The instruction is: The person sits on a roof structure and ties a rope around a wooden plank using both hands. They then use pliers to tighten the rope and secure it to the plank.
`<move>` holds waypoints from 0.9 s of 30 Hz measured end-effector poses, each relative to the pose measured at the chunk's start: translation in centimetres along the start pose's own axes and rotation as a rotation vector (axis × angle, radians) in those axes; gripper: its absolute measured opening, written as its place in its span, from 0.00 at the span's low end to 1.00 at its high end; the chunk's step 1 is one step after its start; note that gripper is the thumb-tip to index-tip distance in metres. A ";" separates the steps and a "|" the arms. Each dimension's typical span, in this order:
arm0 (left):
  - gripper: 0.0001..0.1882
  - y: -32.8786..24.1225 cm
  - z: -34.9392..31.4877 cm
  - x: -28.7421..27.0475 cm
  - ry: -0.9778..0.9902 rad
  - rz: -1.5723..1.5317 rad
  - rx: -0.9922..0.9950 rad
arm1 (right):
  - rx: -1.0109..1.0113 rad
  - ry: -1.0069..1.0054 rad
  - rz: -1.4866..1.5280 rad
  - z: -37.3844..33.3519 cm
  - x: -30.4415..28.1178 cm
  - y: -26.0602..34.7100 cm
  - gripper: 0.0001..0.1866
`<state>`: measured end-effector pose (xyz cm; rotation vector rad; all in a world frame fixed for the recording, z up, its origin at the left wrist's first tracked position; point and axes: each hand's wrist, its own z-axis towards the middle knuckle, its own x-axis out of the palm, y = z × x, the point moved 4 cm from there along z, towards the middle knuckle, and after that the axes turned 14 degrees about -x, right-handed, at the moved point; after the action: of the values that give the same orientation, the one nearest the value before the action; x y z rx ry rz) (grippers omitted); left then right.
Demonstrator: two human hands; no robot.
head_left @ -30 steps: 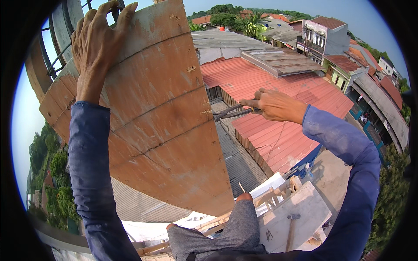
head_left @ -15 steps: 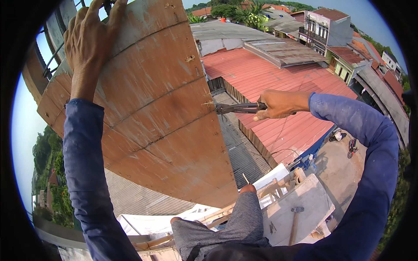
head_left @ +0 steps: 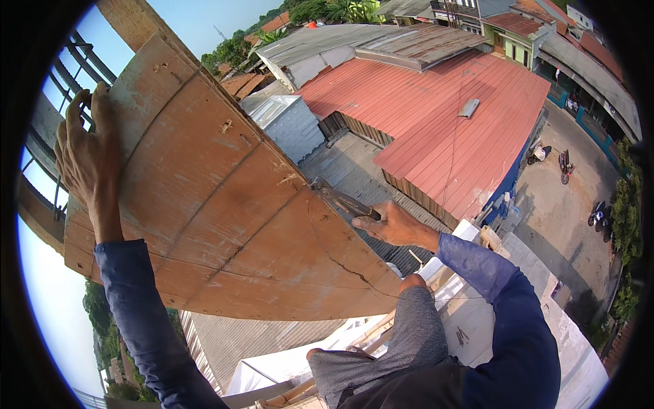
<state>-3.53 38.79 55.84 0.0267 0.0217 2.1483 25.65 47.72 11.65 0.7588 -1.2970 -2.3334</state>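
Note:
A large brown plywood panel (head_left: 225,204), curved along its lower edge and crossed by dark lines, stands tilted before me. My left hand (head_left: 92,150) grips its upper left edge, fingers hooked over beside steel reinforcing bars (head_left: 85,58). In my right hand (head_left: 395,225) are dark metal pincers (head_left: 347,202), held by the handles. Their jaws meet the panel's right edge, close to a splintered spot; whether they bite on anything is too small to tell. From near the jaws a thin dark line, perhaps wire, loops down across the panel.
My knees (head_left: 409,327) are at the panel's lower edge, above bamboo poles and white sheeting (head_left: 272,368). A pale board with several nails (head_left: 462,335) lies to my right. Far below are a red metal roof (head_left: 436,136), grey roofing and a street with parked motorbikes (head_left: 565,167).
My view has turned, and the panel leans more. My left hand sits lower along its edge with fingers more curled. The pincers now point up and left, jaws still at the edge.

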 end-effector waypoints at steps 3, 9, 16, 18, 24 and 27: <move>0.30 -0.4 0.1 -0.6 0.000 -0.043 0.040 | -0.053 -0.075 -0.005 0.0 0.8 0.9 0.33; 0.27 -1.0 -0.2 -1.6 0.036 -0.044 0.052 | 0.108 0.092 0.217 -0.4 -2.1 2.8 0.26; 0.28 -0.9 -0.3 -1.8 0.033 -0.021 0.065 | 0.276 0.386 0.323 2.4 -7.4 6.9 0.24; 0.28 -1.0 -0.3 -1.9 0.020 -0.013 0.066 | 0.245 0.430 0.121 3.3 -8.7 7.7 0.23; 0.32 -1.2 -0.3 -1.9 0.013 0.002 0.064 | 0.180 0.382 -0.104 3.1 -9.5 7.9 0.23; 0.35 -1.1 -0.1 -1.8 0.007 0.013 0.034 | 0.204 0.377 -0.158 3.0 -9.6 7.3 0.23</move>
<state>-1.61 37.91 55.69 0.0396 0.0620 2.1605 31.80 51.24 21.87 1.3364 -1.3518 -2.0528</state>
